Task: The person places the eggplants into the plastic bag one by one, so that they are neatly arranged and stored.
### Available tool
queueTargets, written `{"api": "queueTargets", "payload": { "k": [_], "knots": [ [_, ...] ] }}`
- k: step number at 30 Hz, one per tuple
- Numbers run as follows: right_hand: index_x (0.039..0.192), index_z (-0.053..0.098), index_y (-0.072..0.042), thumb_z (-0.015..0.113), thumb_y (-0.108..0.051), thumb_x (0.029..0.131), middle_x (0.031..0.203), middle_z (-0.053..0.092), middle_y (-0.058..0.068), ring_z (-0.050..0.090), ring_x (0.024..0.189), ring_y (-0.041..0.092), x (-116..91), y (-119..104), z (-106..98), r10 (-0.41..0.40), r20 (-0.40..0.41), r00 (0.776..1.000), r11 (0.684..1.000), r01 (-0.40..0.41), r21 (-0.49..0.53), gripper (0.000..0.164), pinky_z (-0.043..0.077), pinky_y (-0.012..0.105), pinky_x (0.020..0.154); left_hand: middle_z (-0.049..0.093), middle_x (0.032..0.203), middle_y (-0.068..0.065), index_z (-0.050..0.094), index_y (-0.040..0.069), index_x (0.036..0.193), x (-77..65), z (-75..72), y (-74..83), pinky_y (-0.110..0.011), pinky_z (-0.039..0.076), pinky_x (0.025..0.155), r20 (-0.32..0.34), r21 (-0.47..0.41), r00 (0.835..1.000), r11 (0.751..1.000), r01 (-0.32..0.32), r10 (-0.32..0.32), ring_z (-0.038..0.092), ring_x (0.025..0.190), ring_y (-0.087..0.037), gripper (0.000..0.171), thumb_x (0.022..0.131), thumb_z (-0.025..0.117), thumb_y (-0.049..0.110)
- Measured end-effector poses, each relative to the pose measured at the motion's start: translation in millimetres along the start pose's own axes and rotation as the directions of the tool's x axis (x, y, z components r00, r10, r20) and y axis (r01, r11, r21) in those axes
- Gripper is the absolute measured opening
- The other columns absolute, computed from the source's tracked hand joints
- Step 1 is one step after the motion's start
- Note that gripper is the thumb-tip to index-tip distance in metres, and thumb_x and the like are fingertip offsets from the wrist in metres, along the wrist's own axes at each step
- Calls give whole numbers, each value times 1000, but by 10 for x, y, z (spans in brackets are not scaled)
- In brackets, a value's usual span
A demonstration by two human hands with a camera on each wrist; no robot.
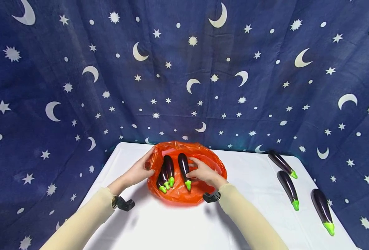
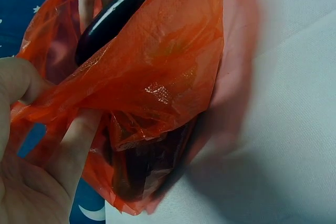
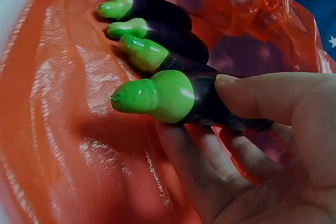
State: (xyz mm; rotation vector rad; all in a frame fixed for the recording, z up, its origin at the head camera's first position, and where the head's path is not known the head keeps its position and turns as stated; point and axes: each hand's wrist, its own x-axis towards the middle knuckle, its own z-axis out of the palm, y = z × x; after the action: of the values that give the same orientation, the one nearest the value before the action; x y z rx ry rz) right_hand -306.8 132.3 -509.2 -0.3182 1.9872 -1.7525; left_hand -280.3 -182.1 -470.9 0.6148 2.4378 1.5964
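Note:
An orange-red plastic bag lies wide-mouthed on the white table. My left hand pinches the bag's left rim between thumb and fingers, as the left wrist view shows. Within the bag mouth, my right hand grips an eggplant with a green stem end, thumb on one side and fingers on the other. Several more dark eggplants lie side by side in the bag, left of the held one. Their green ends point the same way as the held one's in the right wrist view.
Three eggplants, a far one, a middle one and a near one, lie along the right side of the white table. A dark blue curtain with moons and stars surrounds the table's back and sides.

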Motion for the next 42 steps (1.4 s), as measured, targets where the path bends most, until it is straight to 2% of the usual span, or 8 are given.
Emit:
{"api": "queueTargets", "payload": {
  "k": [7, 13, 21, 30, 36, 42],
  "knots": [
    [159, 36, -14, 72, 6, 87, 147, 50, 22, 70, 103, 31, 147, 30, 50, 0, -23, 1000, 999, 1, 52, 83, 58, 50, 86, 30, 165, -10, 11, 22, 167, 2, 13, 20, -49, 42, 109, 1, -9, 1000, 1000, -7, 7, 45, 138, -32, 99, 88, 63, -7],
    [159, 35, -10, 71, 8, 87, 143, 53, 23, 70, 100, 33, 252, 50, 96, 11, -63, 998, 998, -7, 63, 82, 59, 50, 84, 32, 164, -13, 10, 22, 167, 4, 41, 49, -49, 44, 108, 5, -1, 1000, 1000, -15, 15, 49, 133, -33, 100, 87, 63, -7],
    [158, 40, -14, 71, 10, 86, 142, 53, 23, 67, 104, 34, 364, 74, 154, -6, -79, 997, 1000, 6, 4, 82, 60, 48, 80, 33, 163, -12, 10, 22, 167, 0, 36, 53, -49, 44, 108, 0, 12, 1000, 1000, -26, 26, 50, 133, -33, 101, 86, 62, -9],
    [157, 40, -10, 70, 9, 86, 139, 56, 24, 68, 97, 34, 425, 51, 238, -2, -101, 995, 1000, -1, -27, 80, 61, 46, 76, 28, 166, -10, 10, 23, 167, -1, 47, 72, -50, 39, 112, 6, 15, 1000, 1000, -26, 26, 47, 135, -32, 101, 87, 63, -8],
    [158, 38, -7, 68, 10, 86, 142, 56, 23, 66, 104, 32, 471, 47, 288, 1, -89, 996, 998, -6, -65, 80, 61, 43, 79, 29, 166, -9, 10, 22, 167, -4, 32, 76, -49, 38, 113, 6, 21, 1000, 1000, -21, 21, 47, 135, -32, 101, 86, 63, -8],
    [158, 37, -6, 67, 9, 87, 148, 50, 24, 64, 109, 35, 492, 56, 321, 27, -85, 996, 997, -33, -73, 79, 60, 46, 82, 29, 166, -8, 10, 23, 167, -1, 20, 73, -47, 39, 112, 10, 23, 1000, 1000, -14, 13, 47, 134, -30, 101, 87, 64, -7]
  ]
}}
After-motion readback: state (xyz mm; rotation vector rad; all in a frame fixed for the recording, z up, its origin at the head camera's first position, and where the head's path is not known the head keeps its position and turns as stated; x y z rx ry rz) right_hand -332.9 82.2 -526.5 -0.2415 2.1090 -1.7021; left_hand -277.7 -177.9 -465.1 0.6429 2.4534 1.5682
